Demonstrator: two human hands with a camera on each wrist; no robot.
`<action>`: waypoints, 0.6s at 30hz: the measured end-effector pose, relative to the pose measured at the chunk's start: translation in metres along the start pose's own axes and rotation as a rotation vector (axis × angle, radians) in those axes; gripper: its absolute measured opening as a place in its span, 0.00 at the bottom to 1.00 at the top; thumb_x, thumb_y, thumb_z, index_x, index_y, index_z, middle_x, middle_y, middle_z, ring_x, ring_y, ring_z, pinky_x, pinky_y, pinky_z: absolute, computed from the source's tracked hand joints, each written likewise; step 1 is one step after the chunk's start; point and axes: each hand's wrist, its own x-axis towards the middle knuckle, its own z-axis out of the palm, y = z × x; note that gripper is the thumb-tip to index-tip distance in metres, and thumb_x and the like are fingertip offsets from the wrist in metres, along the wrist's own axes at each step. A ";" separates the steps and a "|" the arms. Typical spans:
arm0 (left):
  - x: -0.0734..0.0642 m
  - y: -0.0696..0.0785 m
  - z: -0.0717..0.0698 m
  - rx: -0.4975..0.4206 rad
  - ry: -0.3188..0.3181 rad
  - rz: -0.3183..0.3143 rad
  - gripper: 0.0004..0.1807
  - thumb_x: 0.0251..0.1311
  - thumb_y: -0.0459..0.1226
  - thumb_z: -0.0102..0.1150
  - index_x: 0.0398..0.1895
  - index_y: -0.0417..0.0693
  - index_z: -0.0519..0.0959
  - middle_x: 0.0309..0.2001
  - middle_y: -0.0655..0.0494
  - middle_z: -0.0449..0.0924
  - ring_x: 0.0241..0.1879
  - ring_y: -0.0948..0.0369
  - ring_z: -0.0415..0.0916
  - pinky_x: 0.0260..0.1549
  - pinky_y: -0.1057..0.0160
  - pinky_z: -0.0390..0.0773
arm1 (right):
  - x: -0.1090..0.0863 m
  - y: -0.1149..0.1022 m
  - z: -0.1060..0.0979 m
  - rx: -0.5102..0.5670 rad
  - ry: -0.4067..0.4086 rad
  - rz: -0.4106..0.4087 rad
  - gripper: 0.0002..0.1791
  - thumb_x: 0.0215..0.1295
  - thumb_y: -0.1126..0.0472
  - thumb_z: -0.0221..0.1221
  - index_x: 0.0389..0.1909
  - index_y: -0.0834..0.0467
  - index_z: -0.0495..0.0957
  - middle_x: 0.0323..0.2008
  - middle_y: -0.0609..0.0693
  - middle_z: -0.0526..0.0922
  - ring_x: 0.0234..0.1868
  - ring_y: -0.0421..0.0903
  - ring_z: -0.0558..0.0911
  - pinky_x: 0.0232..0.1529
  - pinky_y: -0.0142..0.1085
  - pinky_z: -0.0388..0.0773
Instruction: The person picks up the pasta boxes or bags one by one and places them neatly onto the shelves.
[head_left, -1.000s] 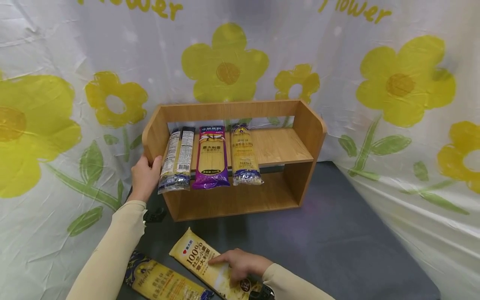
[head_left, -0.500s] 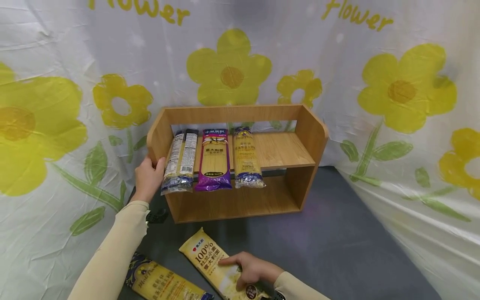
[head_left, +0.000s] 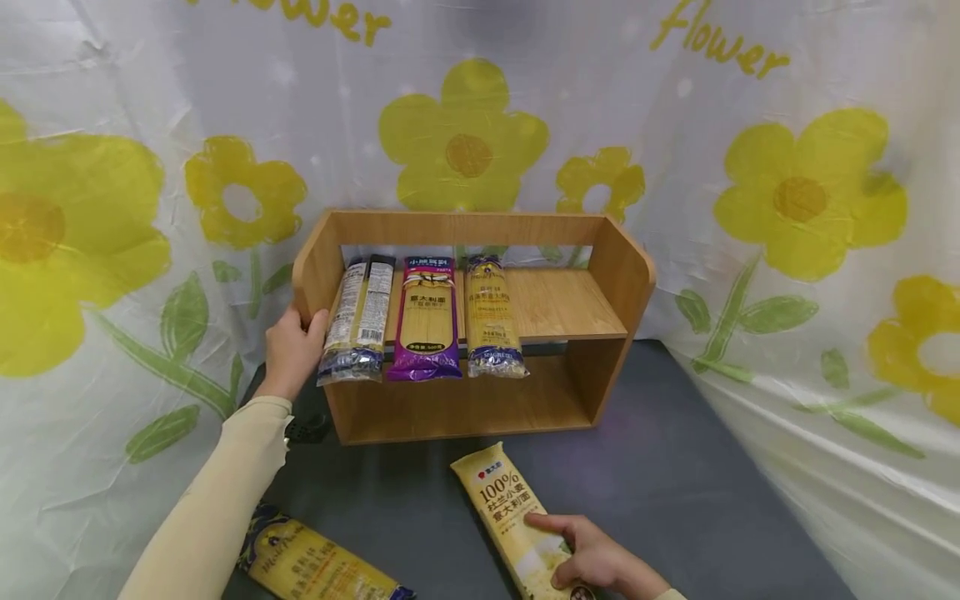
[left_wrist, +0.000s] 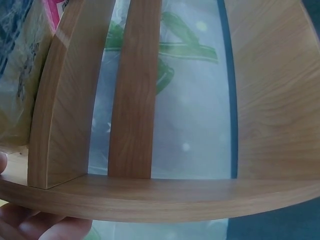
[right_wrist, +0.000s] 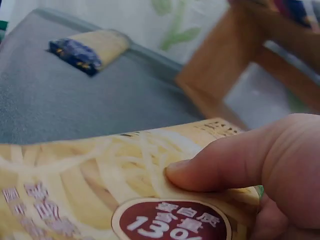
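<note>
My left hand (head_left: 291, 354) grips the left side panel of a two-tier wooden shelf (head_left: 480, 228). In the left wrist view, fingers (left_wrist: 60, 229) curl under the panel's edge (left_wrist: 165, 206) with the thumb tip on the other side. A pale yellow pasta packet (head_left: 501, 508) is in my right hand (head_left: 600, 557), lifted at a slant in front of the shelf. The right wrist view has the thumb (right_wrist: 215, 162) pressing on the packet's printed face (right_wrist: 100, 170); the other fingers are mostly hidden beneath.
On the upper tier lie a clear-and-white pasta packet (head_left: 360, 312), a purple one (head_left: 425, 325) and a yellow-blue one (head_left: 492, 321), their ends jutting past the front. Another yellow-blue packet (head_left: 318, 560) lies on the dark table (head_left: 660, 492). A flowered curtain (head_left: 675, 250) hangs behind.
My right hand has moved right with the pale yellow packet, away from the packet on the table. The left hand keeps its grip on the shelf; the head view has shifted slightly.
</note>
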 end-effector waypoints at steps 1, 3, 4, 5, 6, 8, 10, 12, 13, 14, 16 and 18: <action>0.000 0.000 0.001 0.002 -0.001 0.000 0.22 0.74 0.46 0.47 0.49 0.32 0.74 0.43 0.28 0.83 0.39 0.35 0.81 0.39 0.39 0.76 | -0.009 0.000 -0.007 0.039 0.003 0.008 0.51 0.40 0.79 0.61 0.75 0.68 0.61 0.68 0.64 0.73 0.36 0.42 0.81 0.32 0.30 0.79; 0.000 -0.001 0.002 0.000 0.002 0.006 0.22 0.74 0.46 0.47 0.48 0.32 0.74 0.42 0.28 0.83 0.39 0.35 0.80 0.38 0.39 0.76 | -0.027 -0.002 -0.020 0.119 -0.001 0.029 0.51 0.46 0.78 0.61 0.77 0.69 0.56 0.66 0.61 0.76 0.36 0.42 0.82 0.33 0.31 0.80; 0.001 -0.001 0.002 0.001 0.004 0.011 0.22 0.74 0.46 0.47 0.48 0.31 0.74 0.42 0.28 0.83 0.39 0.35 0.80 0.38 0.38 0.76 | -0.035 -0.005 -0.025 0.155 -0.005 0.031 0.51 0.48 0.78 0.61 0.77 0.69 0.53 0.65 0.59 0.77 0.38 0.42 0.83 0.34 0.32 0.81; 0.001 0.000 0.001 0.000 0.004 0.015 0.22 0.74 0.46 0.46 0.49 0.31 0.75 0.43 0.28 0.83 0.39 0.34 0.80 0.39 0.38 0.76 | -0.043 -0.008 -0.031 0.190 -0.014 0.027 0.51 0.51 0.77 0.60 0.78 0.70 0.50 0.65 0.56 0.78 0.39 0.42 0.84 0.37 0.32 0.82; 0.002 0.000 0.001 -0.002 0.007 0.021 0.22 0.74 0.45 0.47 0.49 0.31 0.75 0.43 0.27 0.83 0.39 0.34 0.80 0.39 0.38 0.76 | -0.051 -0.012 -0.036 0.231 -0.025 0.024 0.50 0.54 0.77 0.60 0.78 0.70 0.48 0.64 0.52 0.79 0.41 0.43 0.85 0.39 0.33 0.82; 0.003 0.000 0.001 -0.004 0.005 0.030 0.22 0.74 0.45 0.47 0.49 0.31 0.75 0.43 0.27 0.83 0.39 0.33 0.81 0.39 0.38 0.76 | -0.065 -0.022 -0.045 0.289 -0.048 -0.001 0.49 0.57 0.77 0.58 0.79 0.67 0.48 0.62 0.48 0.80 0.45 0.43 0.86 0.43 0.34 0.84; 0.003 0.000 0.000 -0.007 0.005 0.038 0.22 0.74 0.45 0.47 0.49 0.30 0.75 0.41 0.27 0.83 0.37 0.34 0.81 0.37 0.38 0.76 | -0.077 -0.034 -0.053 0.345 -0.077 -0.032 0.46 0.61 0.78 0.56 0.80 0.58 0.53 0.62 0.46 0.80 0.49 0.45 0.86 0.47 0.36 0.84; 0.003 0.000 0.000 -0.010 0.009 0.042 0.22 0.74 0.45 0.47 0.49 0.30 0.75 0.41 0.27 0.83 0.36 0.34 0.81 0.36 0.38 0.76 | -0.088 -0.050 -0.061 0.393 -0.104 -0.058 0.43 0.64 0.78 0.53 0.78 0.47 0.61 0.61 0.47 0.81 0.51 0.47 0.87 0.50 0.39 0.84; 0.003 0.000 0.000 -0.011 0.009 0.040 0.22 0.74 0.45 0.47 0.50 0.30 0.75 0.41 0.27 0.83 0.36 0.34 0.81 0.36 0.39 0.76 | -0.093 -0.059 -0.065 0.412 -0.118 -0.070 0.42 0.64 0.78 0.52 0.76 0.43 0.64 0.60 0.49 0.82 0.52 0.48 0.87 0.50 0.40 0.84; 0.003 0.000 0.001 -0.013 0.009 0.039 0.22 0.74 0.45 0.47 0.50 0.30 0.75 0.42 0.27 0.83 0.37 0.34 0.81 0.37 0.38 0.76 | -0.097 -0.068 -0.069 0.430 -0.133 -0.079 0.41 0.66 0.78 0.50 0.74 0.39 0.67 0.58 0.51 0.82 0.53 0.49 0.87 0.51 0.41 0.84; 0.002 0.000 0.001 -0.018 0.007 0.030 0.23 0.74 0.45 0.47 0.52 0.31 0.75 0.44 0.26 0.83 0.39 0.33 0.81 0.39 0.37 0.77 | -0.104 -0.086 -0.075 0.430 -0.145 -0.114 0.41 0.67 0.79 0.48 0.73 0.37 0.68 0.58 0.52 0.82 0.53 0.50 0.87 0.51 0.42 0.84; 0.001 0.000 0.002 -0.020 0.002 0.021 0.24 0.74 0.45 0.46 0.54 0.31 0.75 0.46 0.26 0.83 0.42 0.33 0.81 0.41 0.37 0.77 | -0.108 -0.103 -0.081 0.409 -0.145 -0.147 0.41 0.67 0.79 0.46 0.74 0.38 0.67 0.60 0.50 0.81 0.53 0.49 0.87 0.50 0.41 0.84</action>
